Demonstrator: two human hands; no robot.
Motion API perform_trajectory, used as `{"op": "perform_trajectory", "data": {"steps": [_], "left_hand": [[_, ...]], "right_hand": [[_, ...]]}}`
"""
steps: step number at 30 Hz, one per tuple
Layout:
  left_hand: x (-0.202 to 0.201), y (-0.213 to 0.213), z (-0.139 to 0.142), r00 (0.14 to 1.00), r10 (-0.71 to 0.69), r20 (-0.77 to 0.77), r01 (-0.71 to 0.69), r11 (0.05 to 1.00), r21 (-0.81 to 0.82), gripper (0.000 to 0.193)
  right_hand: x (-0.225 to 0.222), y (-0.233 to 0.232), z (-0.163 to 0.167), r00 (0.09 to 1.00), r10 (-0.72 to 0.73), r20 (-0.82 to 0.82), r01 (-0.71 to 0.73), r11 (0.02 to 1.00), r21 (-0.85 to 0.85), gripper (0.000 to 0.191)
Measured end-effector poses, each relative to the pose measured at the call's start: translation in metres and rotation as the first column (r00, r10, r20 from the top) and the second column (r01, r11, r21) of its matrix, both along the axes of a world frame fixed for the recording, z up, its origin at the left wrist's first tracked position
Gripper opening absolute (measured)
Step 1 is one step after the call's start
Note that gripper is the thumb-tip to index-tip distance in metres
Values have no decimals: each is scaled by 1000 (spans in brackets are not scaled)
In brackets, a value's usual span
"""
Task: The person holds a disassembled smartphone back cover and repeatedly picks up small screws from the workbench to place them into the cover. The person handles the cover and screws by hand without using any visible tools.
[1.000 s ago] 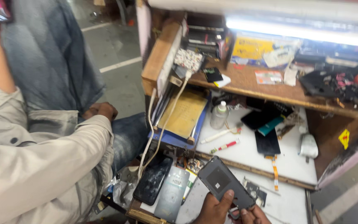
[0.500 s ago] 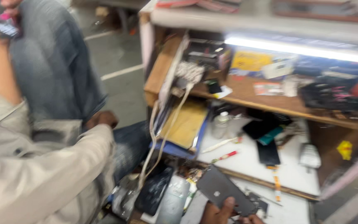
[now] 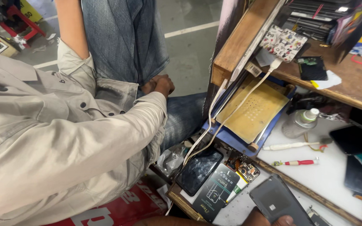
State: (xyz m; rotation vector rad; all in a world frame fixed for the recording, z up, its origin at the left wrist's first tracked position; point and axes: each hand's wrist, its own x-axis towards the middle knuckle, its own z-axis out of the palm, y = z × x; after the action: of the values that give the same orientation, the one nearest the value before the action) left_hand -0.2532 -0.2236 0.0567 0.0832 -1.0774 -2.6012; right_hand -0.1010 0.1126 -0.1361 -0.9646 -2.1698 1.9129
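Note:
A dark grey phone (image 3: 275, 201) lies face down at the bottom edge of the head view, over the white bench top (image 3: 327, 175). My left hand (image 3: 254, 217) grips its lower left side, and only the top of this hand shows. A fingertip of my right hand (image 3: 284, 220) rests on the phone's lower edge, the rest being out of frame. Just left of the phone lie a black phone with a glossy screen (image 3: 199, 170), a dark flat packet (image 3: 216, 190) and an opened circuit board (image 3: 244, 167).
A person in a beige shirt (image 3: 55, 138) sits close on the left, one hand (image 3: 161, 83) on a knee. White cables (image 3: 227, 117) hang over a yellow pad on a blue machine (image 3: 254, 111). A bottle (image 3: 299, 122), a red-handled tool (image 3: 300, 162) and dark screens (image 3: 355, 140) lie on the bench.
The view has swung left and moved closer. The grey phone stays in my hands, which have slipped toward the bottom edge.

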Motion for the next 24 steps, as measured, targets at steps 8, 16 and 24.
{"op": "perform_trajectory", "data": {"steps": [8, 16, 24], "left_hand": [[-17, -12, -5, 1000, 10, 23, -9, 998, -55, 32], [173, 255, -82, 826, -509, 242, 562, 771, -299, 33], [245, 267, -158, 801, -463, 379, 593, 700, -398, 28]], "right_hand": [[8, 18, -13, 998, 43, -43, -43, 999, -2, 30], [47, 95, -20, 966, 150, -212, -165, 985, -54, 31], [131, 91, 44, 911, 332, -245, -347, 938, -17, 37]]}}
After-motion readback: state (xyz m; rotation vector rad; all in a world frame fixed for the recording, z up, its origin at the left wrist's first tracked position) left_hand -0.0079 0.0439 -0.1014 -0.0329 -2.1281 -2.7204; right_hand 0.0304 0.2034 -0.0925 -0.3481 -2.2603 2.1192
